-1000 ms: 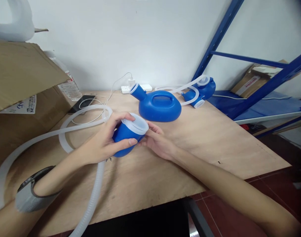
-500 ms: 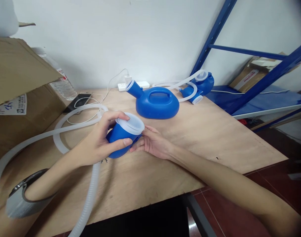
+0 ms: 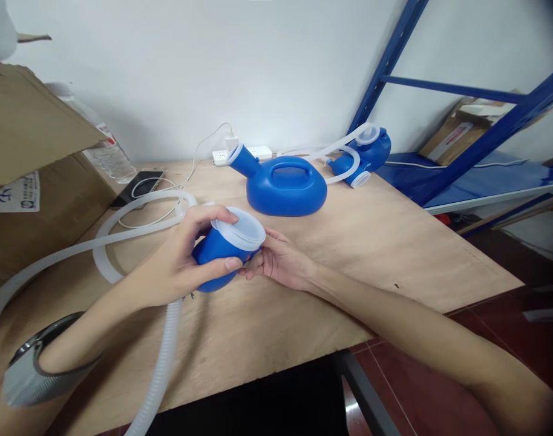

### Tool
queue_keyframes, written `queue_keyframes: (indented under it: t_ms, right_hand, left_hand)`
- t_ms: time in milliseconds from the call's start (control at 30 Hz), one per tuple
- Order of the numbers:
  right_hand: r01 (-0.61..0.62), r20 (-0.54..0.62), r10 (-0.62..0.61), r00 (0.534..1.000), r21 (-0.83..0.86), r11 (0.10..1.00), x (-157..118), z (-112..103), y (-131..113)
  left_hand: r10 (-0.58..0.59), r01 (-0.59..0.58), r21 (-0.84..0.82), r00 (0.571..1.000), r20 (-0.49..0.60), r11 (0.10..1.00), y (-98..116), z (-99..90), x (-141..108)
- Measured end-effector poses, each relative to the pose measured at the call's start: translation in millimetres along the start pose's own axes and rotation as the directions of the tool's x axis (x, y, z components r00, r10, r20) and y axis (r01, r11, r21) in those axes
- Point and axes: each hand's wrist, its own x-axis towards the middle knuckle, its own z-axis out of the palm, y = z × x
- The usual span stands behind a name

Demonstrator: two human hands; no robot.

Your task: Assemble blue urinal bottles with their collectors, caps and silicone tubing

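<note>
My left hand (image 3: 186,254) is wrapped round a blue plastic urinal cup (image 3: 226,251), its thumb along the near side and its index finger on the translucent white lid (image 3: 241,229) at the mouth. The cup is tilted, mouth toward the upper right. My right hand (image 3: 281,257) is at the cup's right side, thumb at the lid's rim and fingers curled underneath, partly hidden by the cup. A ribbed translucent hose (image 3: 165,363) hangs below my left hand. Beyond the hands, a blue urinal bottle (image 3: 285,197) with a handle and slanted neck stands on the table.
On the wooden table (image 3: 304,327) lie a looped clear hose (image 3: 72,251), a phone (image 3: 138,186) and a power strip (image 3: 258,152). A cardboard box (image 3: 45,224) and water bottle (image 3: 113,160) stand left. Another blue urinal set (image 3: 371,151) sits back right, near the blue shelf (image 3: 462,175).
The view has shifted slightly, so the background things appear a little farther left and up. Both hands keep nearly the same hold on the cup and lid.
</note>
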Motion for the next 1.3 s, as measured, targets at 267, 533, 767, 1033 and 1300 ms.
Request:
queue_keyframes:
  t_ms: [267,533,767,1033,1300]
  right_hand:
    - [-0.057,0.006,0.057,0.998,0.122,0.991,-1.9,5.0,-2.5]
    - [-0.021,-0.047,0.032,0.998,0.217,0.976,-2.2,8.3,1.3]
    - [-0.014,-0.084,0.03,0.996,0.186,0.982,-1.0,10.1,0.6]
    - [0.076,-0.134,-0.061,0.989,0.11,0.991,-0.6,9.8,7.8]
    - [0.157,-0.178,-0.157,0.972,-0.012,0.987,-4.0,18.0,12.0]
  left_hand:
    - [-0.046,0.045,-0.077,0.999,-0.002,0.996,3.0,-0.5,0.4]
    - [-0.041,0.038,-0.133,0.999,-0.021,0.99,0.0,0.5,1.4]
    - [-0.024,0.019,-0.134,0.999,-0.031,0.991,2.5,2.3,3.8]
    - [-0.03,0.029,-0.131,1.0,-0.004,0.991,2.1,1.7,4.3]
    - [-0.079,0.079,-0.05,0.997,-0.004,0.996,3.1,4.4,2.2]
